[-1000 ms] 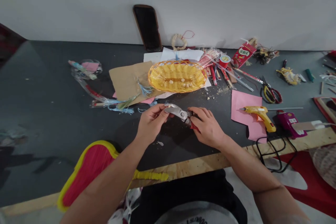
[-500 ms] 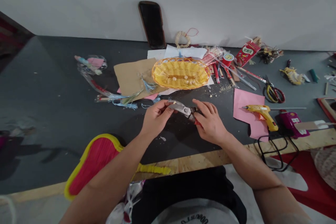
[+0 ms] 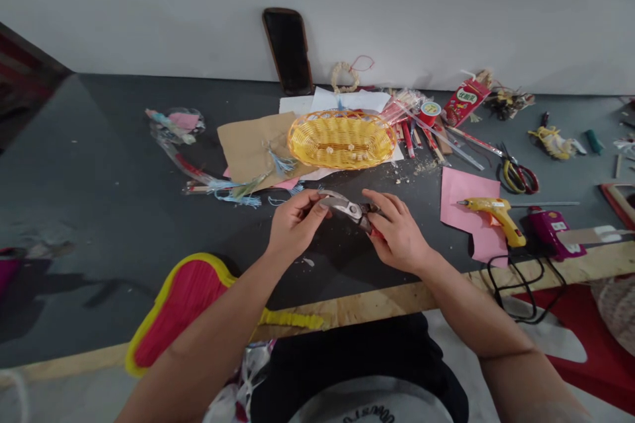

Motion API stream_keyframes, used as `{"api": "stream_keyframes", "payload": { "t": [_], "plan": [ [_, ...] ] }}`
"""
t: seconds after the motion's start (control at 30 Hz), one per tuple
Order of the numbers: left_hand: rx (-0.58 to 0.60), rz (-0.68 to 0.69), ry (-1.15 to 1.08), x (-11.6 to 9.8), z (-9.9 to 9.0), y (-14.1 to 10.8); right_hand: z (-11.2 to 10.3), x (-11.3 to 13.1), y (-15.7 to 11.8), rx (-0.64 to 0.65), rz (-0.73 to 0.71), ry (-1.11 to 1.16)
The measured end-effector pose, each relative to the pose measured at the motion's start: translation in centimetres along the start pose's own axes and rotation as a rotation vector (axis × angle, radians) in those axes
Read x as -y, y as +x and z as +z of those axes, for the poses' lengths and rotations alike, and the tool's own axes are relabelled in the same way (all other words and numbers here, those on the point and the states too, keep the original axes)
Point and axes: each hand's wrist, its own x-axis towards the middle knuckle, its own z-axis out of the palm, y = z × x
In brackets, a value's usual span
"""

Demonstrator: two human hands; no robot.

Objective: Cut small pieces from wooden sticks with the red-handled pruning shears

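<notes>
My right hand is closed around the red handles of a pair of pruning shears, whose metal blades point left. At the blade tips, my left hand is closed in a pinch with thumb against fingers. Whatever it pinches is too small or hidden to make out. Just beyond both hands sits a yellow woven basket with a few small pale pieces in it. A scrap of pale material lies on the dark table below the hands.
Right of my hands lie a yellow glue gun on pink paper, scissors and a purple device. A phone leans on the wall. A red and yellow padded piece overhangs the front edge at left.
Both hands and the shears stay almost in place. A small pale bit seen at the blade tips before no longer shows clearly. The view has shifted slightly.
</notes>
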Motion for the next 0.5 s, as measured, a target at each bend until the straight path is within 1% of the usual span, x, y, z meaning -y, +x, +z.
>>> {"api": "stream_keyframes", "payload": {
  "t": [0.23, 0.5],
  "plan": [
    [-0.021, 0.054, 0.024, 0.03, 0.12, -0.02, 0.08, 0.14, -0.05, 0.002, 0.011, -0.006],
    [-0.031, 0.035, 0.084, -0.17, 0.07, 0.07, 0.25, 0.18, -0.03, 0.048, 0.004, -0.041]
  ]
}}
